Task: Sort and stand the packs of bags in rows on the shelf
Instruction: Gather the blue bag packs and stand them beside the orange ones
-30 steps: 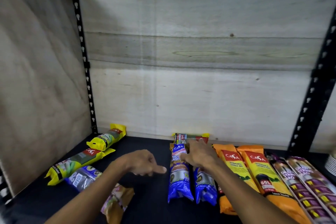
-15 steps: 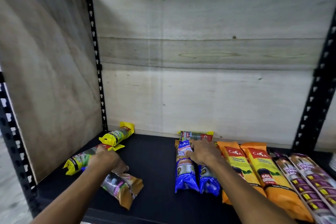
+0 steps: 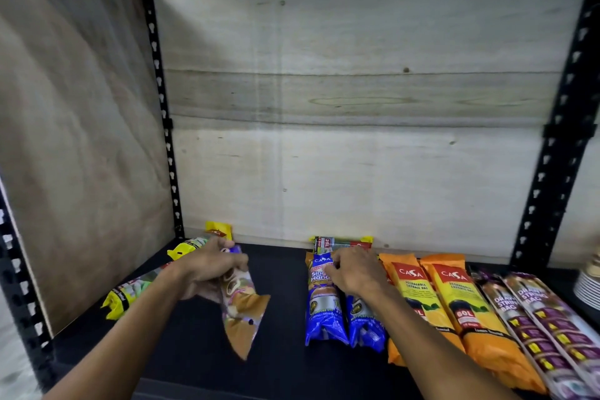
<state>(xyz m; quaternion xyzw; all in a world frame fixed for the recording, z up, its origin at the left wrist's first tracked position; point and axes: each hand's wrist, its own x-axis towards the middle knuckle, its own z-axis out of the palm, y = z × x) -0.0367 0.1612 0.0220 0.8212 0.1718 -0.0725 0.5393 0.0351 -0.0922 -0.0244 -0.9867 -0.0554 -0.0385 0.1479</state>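
**Left hand gripping a brown pack, right hand resting on the blue packs**

I am looking down onto the black shelf (image 3: pixel 282 364), backed by a pale wooden panel (image 3: pixel 357 140). My left hand (image 3: pixel 207 266) is holding a brown-ended pack (image 3: pixel 242 308) by its upper part, fingers curled closed around it; the pack is tilting, its brown lower end pointing down toward the front of the shelf. I cannot tell whether that end is touching the shelf.

My right hand (image 3: pixel 355 273) is lying palm-down over the top halves of two blue packs (image 3: pixel 324 312), which are lying side by side and touching. The fingers are bent and pressing on the wrappers; I cannot tell whether they are actually pinching anything.

Just right of the blue pair, two orange packs (image 3: pixel 464 308) are lying flat next to each other, and beyond them two purple drawstring packs (image 3: pixel 532 325) are running out to the right edge. Behind the blue packs, a small pack with yellow ends (image 3: pixel 341 243) is lying crosswise against the back panel.

To the left, a yellow pack (image 3: pixel 190 245) is lying near the back corner, partly hidden by my left hand, and another yellow pack (image 3: pixel 126 295) is lying beside the left wall panel (image 3: pixel 81 140). A stack of white plates (image 3: pixel 589 286) is showing at the far right.
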